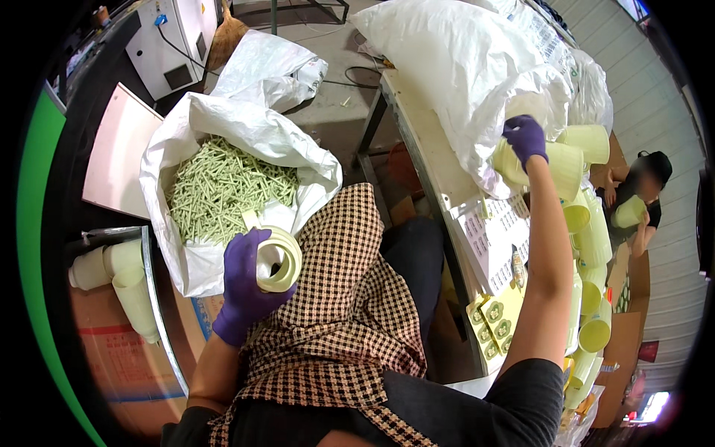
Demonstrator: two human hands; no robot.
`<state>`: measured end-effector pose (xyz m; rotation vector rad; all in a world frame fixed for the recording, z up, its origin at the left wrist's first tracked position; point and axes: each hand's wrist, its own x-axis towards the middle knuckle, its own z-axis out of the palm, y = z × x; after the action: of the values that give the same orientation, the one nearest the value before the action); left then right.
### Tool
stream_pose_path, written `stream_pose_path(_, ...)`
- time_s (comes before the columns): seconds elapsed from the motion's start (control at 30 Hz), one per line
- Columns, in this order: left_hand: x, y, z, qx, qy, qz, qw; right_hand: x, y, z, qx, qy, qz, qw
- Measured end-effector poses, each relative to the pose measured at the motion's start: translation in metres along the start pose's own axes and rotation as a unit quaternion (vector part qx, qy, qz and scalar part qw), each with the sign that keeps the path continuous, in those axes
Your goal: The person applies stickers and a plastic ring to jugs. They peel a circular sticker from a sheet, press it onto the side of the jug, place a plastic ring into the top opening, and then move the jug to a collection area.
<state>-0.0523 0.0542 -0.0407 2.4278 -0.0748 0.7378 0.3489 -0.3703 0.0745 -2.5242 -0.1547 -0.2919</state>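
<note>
My left hand (pixel 244 292), in a purple glove, is wrapped round a pale green plastic cup (pixel 293 262) whose ringed open end faces up, above my lap. Just beyond it stands a white woven sack (pixel 165 240) full of thin pale green plastic sticks (pixel 223 186). My right hand (pixel 527 138), also gloved in purple, is stretched out to the right at the mouth of a big white bag (pixel 447 67). Its fingers are curled in; what they hold, if anything, is hidden. Pale green cups (pixel 560 170) lie right beneath and beside that hand.
A worktable (pixel 428 138) on my right bears printed sheets (pixel 477 242), a marker-like tool (pixel 517 267) and yellow trays with flower-shaped pieces (pixel 495 328). Several cups line its far side. A co-worker (pixel 639 195) holds a cup there. More cups (pixel 134 290) lie in a left-hand box.
</note>
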Motion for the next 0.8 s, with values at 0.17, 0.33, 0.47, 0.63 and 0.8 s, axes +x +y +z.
stream_pose_path(0.17, -0.005, -0.001, -0.013, 0.006, 0.029, 0.007, 1.0, -0.067, -0.052, -0.018, 0.248, 0.146, -0.079, 0.954)
stream_pose_path(0.33, -0.013, -0.006, -0.011, -0.06, 0.069, 0.005, 0.996, -0.261, -0.172, 0.07, 0.507, -0.099, 0.062, 0.854)
stream_pose_path(0.47, -0.018, -0.005, -0.019, -0.054, 0.06, 0.006, 0.997, -0.34, -0.154, 0.162, 0.571, -0.324, 0.107, 0.747)
stream_pose_path(0.63, -0.024, -0.008, -0.025, -0.021, 0.021, -0.009, 1.0, -0.354, -0.14, 0.134, 0.143, -0.291, -0.257, 0.91)
stream_pose_path(0.8, -0.014, 0.0, -0.023, -0.053, -0.005, -0.032, 0.998, -0.339, -0.15, 0.133, 0.042, -0.127, -0.434, 0.891)
